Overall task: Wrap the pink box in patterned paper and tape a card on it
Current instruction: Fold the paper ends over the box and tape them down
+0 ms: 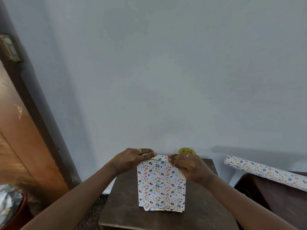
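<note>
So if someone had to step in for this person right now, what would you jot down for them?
Left hand and right hand: both press the paper folds at the far end of the wrapped box on the small dark table.
Yellow tape roll sits behind the right hand; spare paper roll lies to the right.
Done: the box is covered, no pink showing.
Left: tape the far end, then the card; no card in view.

Both forearms are bare, with no sleeves in view. The left hand (132,157) wears a gold ring (139,150); the right hand (187,165) wears a ring with a pinkish-red top (187,155).
</note>
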